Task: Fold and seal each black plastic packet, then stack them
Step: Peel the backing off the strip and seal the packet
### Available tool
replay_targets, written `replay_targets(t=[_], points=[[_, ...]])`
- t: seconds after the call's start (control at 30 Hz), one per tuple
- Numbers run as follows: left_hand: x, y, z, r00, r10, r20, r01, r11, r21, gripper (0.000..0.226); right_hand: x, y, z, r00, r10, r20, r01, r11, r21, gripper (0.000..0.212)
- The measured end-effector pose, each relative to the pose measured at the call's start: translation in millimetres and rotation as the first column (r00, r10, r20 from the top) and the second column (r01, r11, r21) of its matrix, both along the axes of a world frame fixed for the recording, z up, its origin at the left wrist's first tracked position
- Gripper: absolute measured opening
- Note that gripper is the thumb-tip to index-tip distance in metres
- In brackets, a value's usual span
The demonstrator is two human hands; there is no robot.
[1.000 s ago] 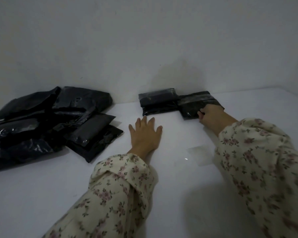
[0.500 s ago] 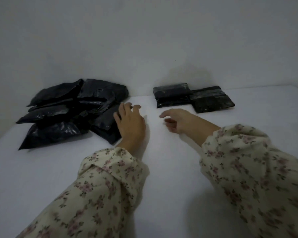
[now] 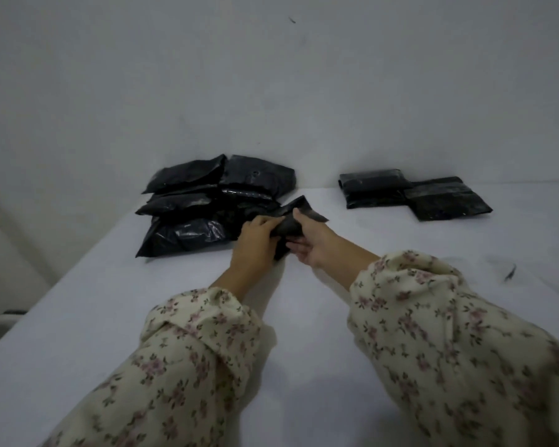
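Left hand [image 3: 255, 241] and right hand [image 3: 315, 245], done at the 1 o'clock stack [image 3: 413, 196], are now gripping a new packet [image 3: 299, 209] off the 11 o'clock pile [image 3: 204, 201], likely beginning the next fold.

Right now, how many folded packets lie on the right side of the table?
2. One folded packet lies farther back; the second packet lies right of it, slightly nearer, their corners meeting. The first looks thick, so another may hide beneath it.
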State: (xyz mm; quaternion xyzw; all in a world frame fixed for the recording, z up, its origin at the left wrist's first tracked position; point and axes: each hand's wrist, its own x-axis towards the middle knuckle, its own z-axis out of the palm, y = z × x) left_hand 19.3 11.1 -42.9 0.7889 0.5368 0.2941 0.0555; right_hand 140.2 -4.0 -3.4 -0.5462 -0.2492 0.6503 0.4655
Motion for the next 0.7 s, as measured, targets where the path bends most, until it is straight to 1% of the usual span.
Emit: replay_targets(t=[0.07,0.1,0.17,0.2,0.23,0.27,0.3,0.37,0.4,0.43,0.5,0.57,0.6,0.63,0.7], points=[[-4,-12,0,0.993,-0.063,0.097,0.061,0.998,0.024,0.040,1,-11,0,0.985,-0.070,-0.159,0.072,0.997,0.009,0.023],[-6,-20,0,0.982,-0.062,0.180,0.053,0.997,0.052,0.038,3,-16,-1,0.972,-0.091,-0.217,0.098,0.995,0.022,0.018],[-8,-35,4,0.918,0.004,0.395,-0.047,0.994,0.098,0.038,7,-28,-5,0.953,-0.084,-0.290,0.108,0.992,0.070,0.020],[-9,-43,7,0.859,0.062,0.509,-0.117,0.990,0.076,0.042,9,-35,-6,0.947,-0.064,-0.314,0.100,0.990,0.098,0.022],[-11,-49,8,0.779,0.125,0.615,-0.169,0.986,0.013,0.049,10,-43,-8,0.943,-0.036,-0.331,0.082,0.989,0.126,0.024],[-12,-55,11,0.683,0.187,0.706,-0.180,0.980,-0.086,0.058,12,-52,-8,0.941,0.001,-0.339,0.055,0.986,0.155,0.023],[-15,-58,12,0.577,0.238,0.782,-0.142,0.971,-0.191,0.065,14,-61,-10,0.943,0.044,-0.329,0.015,0.985,0.175,0.021],[-21,-66,13,0.346,0.288,0.893,0.057,0.944,-0.326,0.069,19,-76,-14,0.960,0.136,-0.246,-0.092,0.979,0.181,0.016],[-24,-70,14,0.260,0.307,0.916,0.156,0.922,-0.353,0.068,23,-83,-15,0.968,0.174,-0.182,-0.143,0.974,0.175,0.014],[-26,-74,15,0.216,0.319,0.923,0.212,0.907,-0.363,0.067,26,-87,-15,0.973,0.194,-0.126,-0.172,0.970,0.171,0.013],[-31,-80,16,0.220,0.309,0.925,0.248,0.900,-0.360,0.063,35,-93,-12,0.982,0.179,-0.061,-0.162,0.964,0.210,0.017],[-35,-86,15,0.265,0.285,0.921,0.309,0.880,-0.361,0.057,45,-96,-8,0.989,0.144,-0.022,-0.132,0.949,0.285,0.034],[-35,-90,14,0.297,0.273,0.915,0.353,0.859,-0.371,0.056,50,-99,-5,0.990,0.143,0.021,-0.142,0.939,0.314,0.040],[-35,-94,14,0.329,0.264,0.906,0.392,0.835,-0.386,0.053,53,-102,-3,0.985,0.149,0.090,-0.170,0.927,0.335,0.040],[-33,-105,13,0.392,0.245,0.887,0.442,0.796,-0.415,0.048,58,-111,-2,0.946,0.152,0.285,-0.250,0.903,0.348,0.030]])
